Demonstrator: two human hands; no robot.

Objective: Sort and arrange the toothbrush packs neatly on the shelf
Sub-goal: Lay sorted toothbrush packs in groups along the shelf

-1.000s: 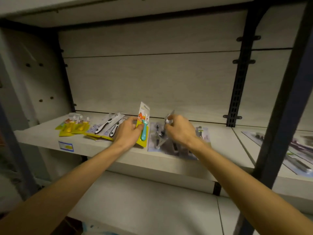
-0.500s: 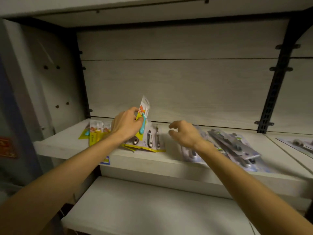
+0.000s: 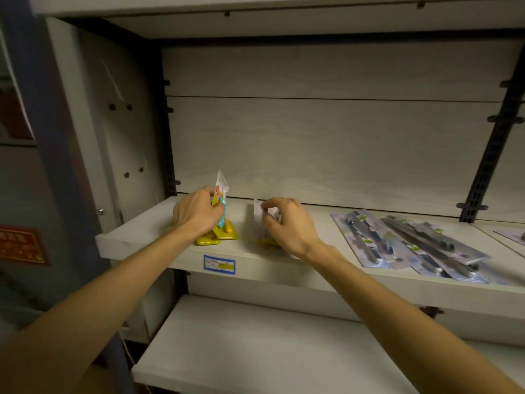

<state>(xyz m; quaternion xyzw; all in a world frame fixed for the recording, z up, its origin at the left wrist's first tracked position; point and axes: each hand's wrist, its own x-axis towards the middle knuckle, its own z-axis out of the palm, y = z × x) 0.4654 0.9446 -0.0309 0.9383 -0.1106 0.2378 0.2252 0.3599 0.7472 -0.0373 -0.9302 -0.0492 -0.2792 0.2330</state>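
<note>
My left hand (image 3: 196, 214) grips a child's toothbrush pack (image 3: 221, 191) with a teal brush and yellow card, holding it upright at the left end of the shelf (image 3: 159, 245). Yellow packs (image 3: 224, 236) lie flat under it. My right hand (image 3: 289, 223) pinches the top of a white-carded pack (image 3: 259, 220) and lifts its edge; yellow packs beneath are mostly hidden by the hand. Several grey-blue packs with dark brushes (image 3: 409, 245) lie fanned out on the shelf to the right.
A blue-framed price label (image 3: 219, 264) is stuck on the shelf's front edge. A dark slotted upright (image 3: 488, 155) stands at the right, another (image 3: 167, 137) at the left. A lower shelf board (image 3: 255, 351) juts out below my forearms. More packs (image 3: 514, 236) show at the far right.
The view has swung left. My left hand carried the teal brush pack to the shelf's left end, over the yellow packs. My right hand, empty before, now pinches a white-carded pack.
</note>
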